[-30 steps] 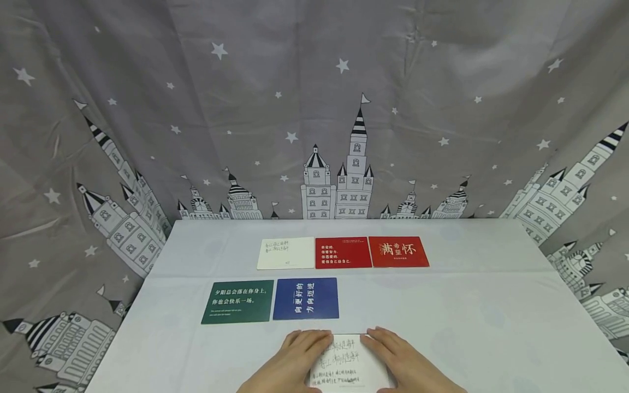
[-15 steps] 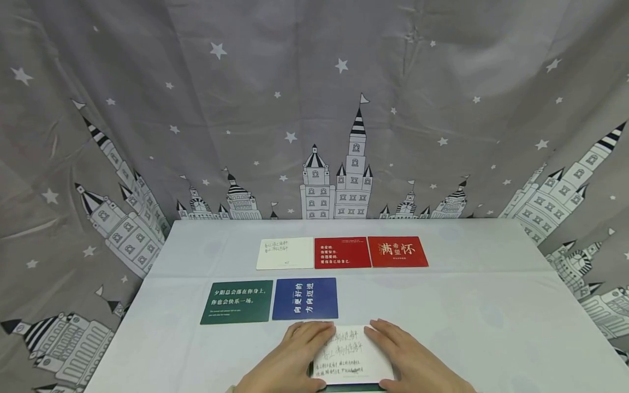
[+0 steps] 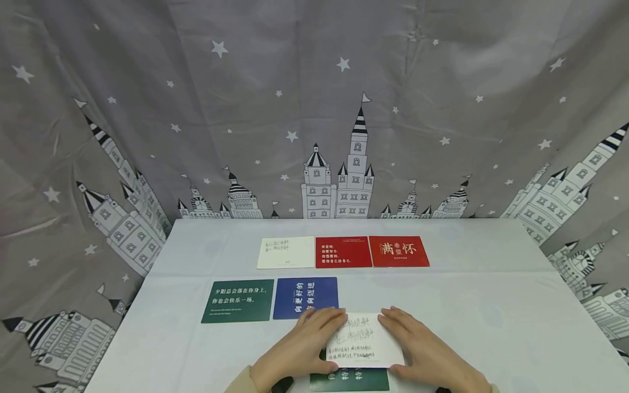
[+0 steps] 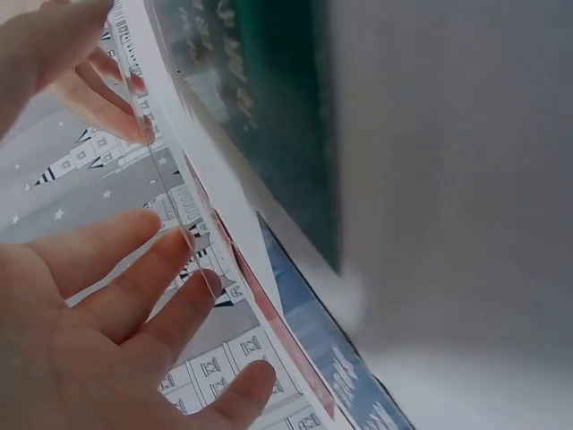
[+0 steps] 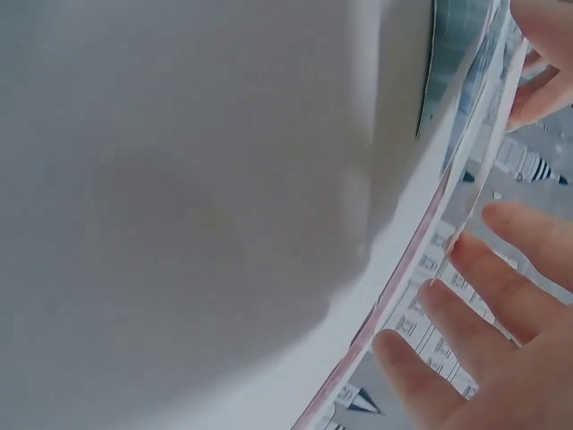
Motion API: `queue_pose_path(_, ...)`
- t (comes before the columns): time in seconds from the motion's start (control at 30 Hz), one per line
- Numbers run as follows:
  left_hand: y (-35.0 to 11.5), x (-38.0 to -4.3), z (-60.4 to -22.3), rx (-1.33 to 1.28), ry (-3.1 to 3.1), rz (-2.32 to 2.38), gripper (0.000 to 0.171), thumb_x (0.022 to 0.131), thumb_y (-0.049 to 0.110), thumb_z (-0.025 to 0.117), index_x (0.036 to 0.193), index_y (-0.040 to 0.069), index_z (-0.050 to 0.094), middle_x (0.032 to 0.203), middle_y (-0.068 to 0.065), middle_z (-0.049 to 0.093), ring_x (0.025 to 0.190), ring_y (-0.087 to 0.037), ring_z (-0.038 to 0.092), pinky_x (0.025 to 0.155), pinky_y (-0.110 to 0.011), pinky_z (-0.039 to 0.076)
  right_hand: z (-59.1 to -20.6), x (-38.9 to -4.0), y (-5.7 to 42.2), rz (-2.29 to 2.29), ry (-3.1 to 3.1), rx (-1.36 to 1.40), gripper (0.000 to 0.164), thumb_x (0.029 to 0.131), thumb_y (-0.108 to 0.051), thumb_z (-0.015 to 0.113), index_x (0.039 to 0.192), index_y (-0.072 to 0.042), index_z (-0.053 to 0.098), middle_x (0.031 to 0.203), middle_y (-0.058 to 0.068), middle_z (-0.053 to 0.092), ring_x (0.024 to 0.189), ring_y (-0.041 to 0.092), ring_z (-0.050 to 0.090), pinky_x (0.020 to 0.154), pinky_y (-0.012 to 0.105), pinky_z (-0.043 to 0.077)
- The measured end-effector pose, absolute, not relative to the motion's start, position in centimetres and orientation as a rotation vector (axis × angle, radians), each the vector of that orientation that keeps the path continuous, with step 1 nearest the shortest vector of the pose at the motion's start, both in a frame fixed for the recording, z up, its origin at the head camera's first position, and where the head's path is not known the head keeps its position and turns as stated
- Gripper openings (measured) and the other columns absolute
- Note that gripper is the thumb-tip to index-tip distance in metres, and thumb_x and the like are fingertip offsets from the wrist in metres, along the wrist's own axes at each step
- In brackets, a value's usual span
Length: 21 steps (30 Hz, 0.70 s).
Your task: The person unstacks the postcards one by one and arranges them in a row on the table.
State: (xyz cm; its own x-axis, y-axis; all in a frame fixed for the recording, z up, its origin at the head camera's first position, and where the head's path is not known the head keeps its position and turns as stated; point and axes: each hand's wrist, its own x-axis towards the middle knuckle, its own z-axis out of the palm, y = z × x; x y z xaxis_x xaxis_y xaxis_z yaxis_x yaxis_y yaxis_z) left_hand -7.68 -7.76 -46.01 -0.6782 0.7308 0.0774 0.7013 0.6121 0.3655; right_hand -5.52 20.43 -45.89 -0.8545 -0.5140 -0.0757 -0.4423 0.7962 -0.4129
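A white postcard (image 3: 365,341) with handwritten lines is held up between both hands, near the front of the table. My left hand (image 3: 302,349) holds its left edge, thumb at the near corner and fingers along the side and far corner. On the opposite edge, my right hand (image 3: 434,355) grips it the same way. In the left wrist view the postcard appears edge-on, raised off the table. Below it lies a dark green card (image 3: 350,380) with white characters, partly covered by the postcard. The left fingers overlap the near edge of a blue card (image 3: 306,297).
Left of the blue card lies a green card (image 3: 238,301). Farther back, a cream card (image 3: 286,252) and two red cards, one plain-lettered red card (image 3: 343,252) and one gold-lettered red card (image 3: 399,251), form a row. A grey castle-print curtain (image 3: 314,98) hangs behind the white table (image 3: 467,305).
Both hands have moved forward and slightly right with the white postcard, lifting it. More of the dark green card beneath now shows. The laid-out cards stay where they were.
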Motion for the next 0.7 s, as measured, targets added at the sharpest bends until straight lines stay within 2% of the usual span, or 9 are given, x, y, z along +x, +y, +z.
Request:
queue_pose_path(0.3, -5.9, -9.5, -45.4, 1.16, 2.7, 0.542, 0.086, 0.076, 0.038, 0.08, 0.146, 0.008, 0.039, 0.149, -0.003, 0.037, 0.135, -0.019, 0.033, 0.109, -0.054, 0.024, -46.3, -6.8, 22.2, -0.553, 2.915, -0.834, 0.082, 0.069, -0.032, 0.083, 0.139, -0.005, 0.049, 0.144, 0.007, 0.043, 0.132, 0.029, 0.038, 0.1, 0.048, 0.041)
queue_pose_path(0.7, -4.9, -11.4, -45.9, 1.221, 2.729, 0.492, 0.087, 0.076, 0.04, 0.08, 0.145, 0.007, 0.039, 0.148, -0.005, 0.039, 0.135, -0.022, 0.035, 0.108, -0.056, 0.025, -46.5, -8.5, 23.1, -0.597, 2.925, -0.899, 0.083, 0.069, -0.03, 0.084, 0.138, -0.002, 0.048, 0.142, 0.011, 0.045, 0.13, 0.034, 0.041, 0.1, 0.05, 0.04)
